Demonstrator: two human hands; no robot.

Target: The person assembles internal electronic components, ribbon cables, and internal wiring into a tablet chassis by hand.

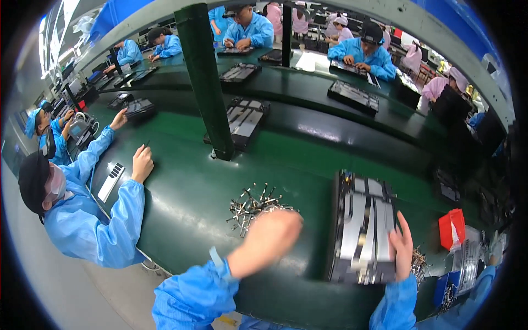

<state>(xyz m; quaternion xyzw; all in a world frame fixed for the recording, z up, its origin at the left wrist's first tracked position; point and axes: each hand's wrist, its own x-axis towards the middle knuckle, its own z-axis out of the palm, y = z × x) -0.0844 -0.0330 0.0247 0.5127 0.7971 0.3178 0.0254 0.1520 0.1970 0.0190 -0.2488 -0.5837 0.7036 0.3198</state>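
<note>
A dark, flat electronic device (363, 228) with silver-grey panels and black strips on top lies at the right of the bench in front of me. My right hand (403, 247) grips its right edge, thumb on the top face and fingers along the side. My left hand (272, 239), in a blue sleeve with a band at the wrist, is smeared by motion. It is over the near edge of a loose pile of small cable-like parts (247, 209) with dark and silvery ends. The left fingers are too blurred to show whether they hold anything.
A green post (203, 82) rises from the bench beyond the pile. Similar devices (243, 120) lie on the green belt. At the right are another heap of small parts (419, 264), a red bin (452, 228) and a blue bin (446, 289). A co-worker (91, 203) sits at left.
</note>
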